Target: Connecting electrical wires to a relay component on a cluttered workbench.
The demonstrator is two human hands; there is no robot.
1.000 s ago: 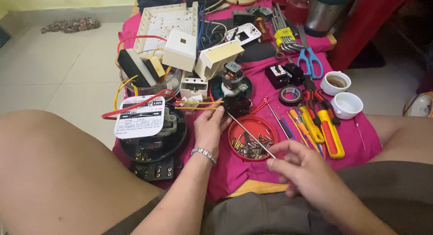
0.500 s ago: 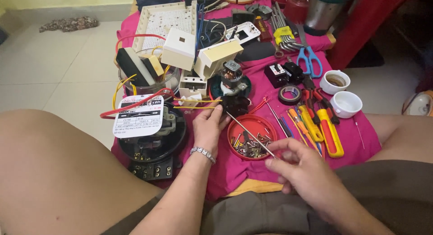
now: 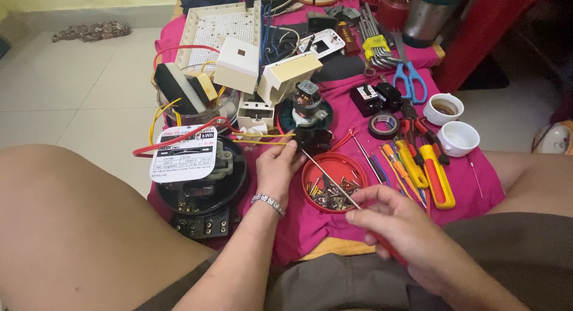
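Note:
My left hand, with a silver bracelet at the wrist, rests on the pink cloth and its fingertips hold a small black part with yellow and red wires. My right hand grips a red-handled screwdriver. Its thin metal shaft runs up and left, and the tip touches the black part. Under the shaft lies a round red lid holding several screws. A small motor stands on a dark round base just beyond the part.
A black round electric meter lies at the left. Red-and-yellow screwdrivers and pliers, a tape roll, two white cups, blue scissors, cream plastic housings and a metal flask crowd the cloth. My bare knees flank it.
My left hand and the black part have shifted very slightly; the screwdriver tip stays on the part. Otherwise the scene is the same.

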